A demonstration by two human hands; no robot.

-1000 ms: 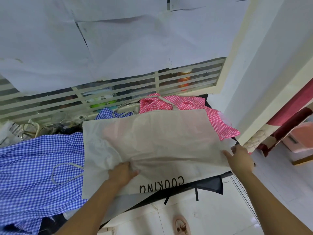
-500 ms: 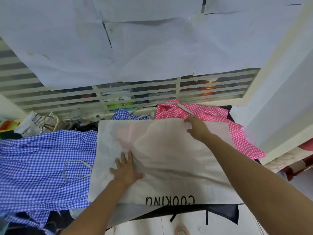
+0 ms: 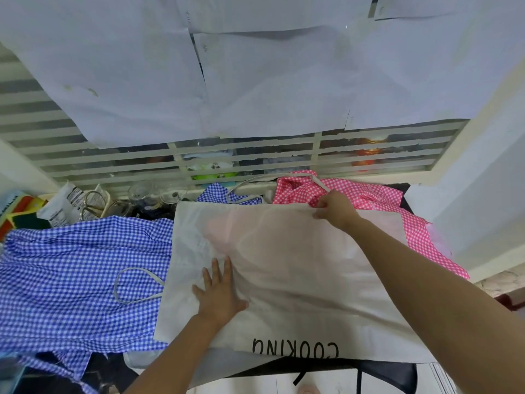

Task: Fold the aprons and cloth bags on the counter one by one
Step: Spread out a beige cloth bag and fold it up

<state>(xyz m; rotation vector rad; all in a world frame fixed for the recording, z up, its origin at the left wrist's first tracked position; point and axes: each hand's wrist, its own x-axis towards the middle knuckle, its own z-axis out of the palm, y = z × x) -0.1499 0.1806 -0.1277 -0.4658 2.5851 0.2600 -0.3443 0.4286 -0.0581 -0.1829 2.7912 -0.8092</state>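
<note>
A cream cloth bag (image 3: 298, 268) printed "COOKING" lies spread flat on the counter, text at its near edge. My left hand (image 3: 220, 291) presses flat on its left middle, fingers apart. My right hand (image 3: 333, 209) pinches the bag's far edge together with a pale strap (image 3: 319, 184). A blue gingham apron (image 3: 71, 268) lies crumpled to the left, with a white loop strap (image 3: 127, 285) on it. A pink gingham apron (image 3: 369, 194) lies behind and to the right, partly under the bag.
A slatted window grille (image 3: 255, 155) covered by white paper sheets (image 3: 227, 66) runs along the back. Glass jars (image 3: 142, 191), scissors (image 3: 93, 206) and a packet (image 3: 61, 206) crowd the back left. Dark fabric (image 3: 383, 371) hangs over the counter's near edge. A white wall (image 3: 483, 180) is on the right.
My right hand left the bag's near right corner and reached to its far edge, where it now pinches the edge and strap. My left hand opened flat on the bag.
</note>
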